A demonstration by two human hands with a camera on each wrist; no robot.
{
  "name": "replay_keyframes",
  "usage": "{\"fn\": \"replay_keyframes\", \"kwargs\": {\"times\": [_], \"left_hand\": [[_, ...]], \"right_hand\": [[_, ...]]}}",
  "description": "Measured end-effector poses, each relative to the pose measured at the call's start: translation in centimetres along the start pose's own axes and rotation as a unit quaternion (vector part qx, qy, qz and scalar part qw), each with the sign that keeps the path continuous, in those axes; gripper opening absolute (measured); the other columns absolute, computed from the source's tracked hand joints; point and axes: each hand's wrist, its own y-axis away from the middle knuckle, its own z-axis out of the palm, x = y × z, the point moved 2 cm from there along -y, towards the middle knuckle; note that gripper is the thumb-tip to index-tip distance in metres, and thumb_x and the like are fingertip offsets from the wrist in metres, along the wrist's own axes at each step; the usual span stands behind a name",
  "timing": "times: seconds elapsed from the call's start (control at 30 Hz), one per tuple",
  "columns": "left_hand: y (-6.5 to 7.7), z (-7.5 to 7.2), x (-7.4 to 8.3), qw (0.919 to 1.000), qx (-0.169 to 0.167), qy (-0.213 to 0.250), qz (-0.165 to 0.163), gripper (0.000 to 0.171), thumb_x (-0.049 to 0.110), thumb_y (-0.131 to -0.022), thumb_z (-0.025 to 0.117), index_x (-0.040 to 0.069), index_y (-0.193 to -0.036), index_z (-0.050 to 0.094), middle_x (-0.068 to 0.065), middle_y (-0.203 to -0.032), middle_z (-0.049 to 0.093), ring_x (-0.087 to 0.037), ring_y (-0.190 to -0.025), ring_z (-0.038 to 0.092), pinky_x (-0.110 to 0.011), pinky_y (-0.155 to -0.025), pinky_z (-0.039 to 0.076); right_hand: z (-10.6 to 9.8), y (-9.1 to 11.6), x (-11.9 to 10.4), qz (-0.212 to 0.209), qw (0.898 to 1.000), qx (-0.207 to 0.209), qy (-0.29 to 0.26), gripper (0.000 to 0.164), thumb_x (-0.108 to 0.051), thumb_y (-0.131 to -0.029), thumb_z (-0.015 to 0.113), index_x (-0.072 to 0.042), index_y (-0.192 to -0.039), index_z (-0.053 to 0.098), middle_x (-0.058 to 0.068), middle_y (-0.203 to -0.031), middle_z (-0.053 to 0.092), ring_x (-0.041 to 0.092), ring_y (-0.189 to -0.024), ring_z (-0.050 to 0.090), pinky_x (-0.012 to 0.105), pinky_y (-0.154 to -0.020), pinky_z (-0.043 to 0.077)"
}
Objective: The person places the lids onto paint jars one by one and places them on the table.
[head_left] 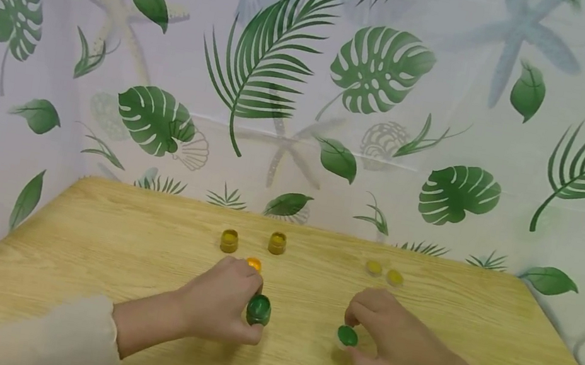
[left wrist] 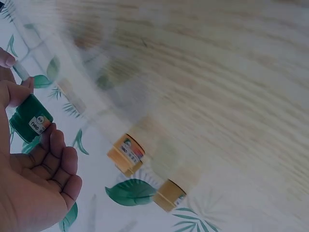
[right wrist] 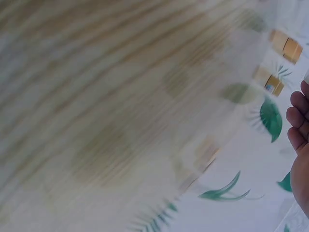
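My left hand (head_left: 219, 298) grips a small uncapped paint jar (head_left: 259, 310) with green paint inside, between thumb and fingers. In the left wrist view the green jar (left wrist: 33, 121) shows its label, and its glass is filled with green. On the right, my right hand (head_left: 396, 342) pinches a round lid (head_left: 346, 336), whose green-coated inside faces up. The jar and the lid are apart. At the right wrist view's edge, the right hand (right wrist: 300, 140) is only partly visible.
Behind my left hand stand a yellow jar (head_left: 229, 241), an ochre jar (head_left: 277, 243) and a partly hidden orange one (head_left: 253, 264). Two yellow-coated lids, a left one (head_left: 373, 267) and a right one (head_left: 395, 278), lie at the back right. A leaf-print curtain (head_left: 297, 81) borders the wooden table (head_left: 118, 231).
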Motion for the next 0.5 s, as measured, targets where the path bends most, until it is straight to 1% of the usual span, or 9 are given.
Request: {"fn": "replay_keyframes", "kwargs": {"times": [0.13,0.23,0.3,0.4,0.5], "left_hand": [[-0.2,0.6,0.7,0.9999,-0.004,-0.004,0.011,0.026,0.038,-0.073,0.068,0.018,-0.069,0.052,0.011,-0.068,0.046,-0.007,-0.070,0.042,-0.028,-0.073,0.037],[-0.4,1.1,1.3,0.9997,-0.012,-0.019,0.012,0.026,0.041,-0.074,0.066,0.018,-0.072,0.053,0.011,-0.070,0.047,-0.008,-0.071,0.042,-0.028,-0.074,0.036],[-0.5,1.6,1.7,0.9991,-0.020,-0.034,0.013,0.028,0.044,-0.076,0.064,0.018,-0.075,0.054,0.011,-0.072,0.047,-0.009,-0.074,0.042,-0.029,-0.077,0.036],[-0.7,2.2,2.2,0.9981,-0.021,-0.054,0.021,0.028,0.046,-0.077,0.062,0.019,-0.076,0.055,0.011,-0.073,0.047,-0.009,-0.075,0.041,-0.029,-0.080,0.036],[-0.9,2.7,2.6,0.9977,-0.021,-0.059,0.025,0.029,0.047,-0.078,0.060,0.019,-0.075,0.053,0.011,-0.072,0.046,-0.009,-0.073,0.041,-0.027,-0.078,0.036]], "right_hand": [[0.0,-1.1,-1.0,-0.024,1.000,-0.003,0.006,0.028,-0.026,-0.072,0.073,-0.024,-0.092,0.054,-0.016,-0.087,0.046,0.001,-0.085,0.043,0.033,-0.082,0.043],[0.0,-2.0,-1.5,-0.040,0.999,-0.002,0.010,0.027,-0.026,-0.073,0.073,-0.024,-0.092,0.054,-0.015,-0.085,0.045,0.002,-0.082,0.041,0.030,-0.080,0.042],[0.0,-2.5,-1.8,-0.046,0.999,-0.003,0.013,0.027,-0.026,-0.072,0.073,-0.023,-0.092,0.054,-0.015,-0.085,0.046,0.002,-0.082,0.041,0.028,-0.080,0.041],[0.2,-3.2,-2.1,-0.060,0.998,0.002,0.013,0.026,-0.027,-0.073,0.071,-0.023,-0.092,0.054,-0.013,-0.085,0.047,0.003,-0.081,0.041,0.026,-0.078,0.040],[0.5,-3.8,-2.3,-0.072,0.997,0.007,0.012,0.023,-0.028,-0.074,0.068,-0.022,-0.091,0.054,-0.012,-0.084,0.047,0.003,-0.080,0.041,0.025,-0.078,0.039]]}}
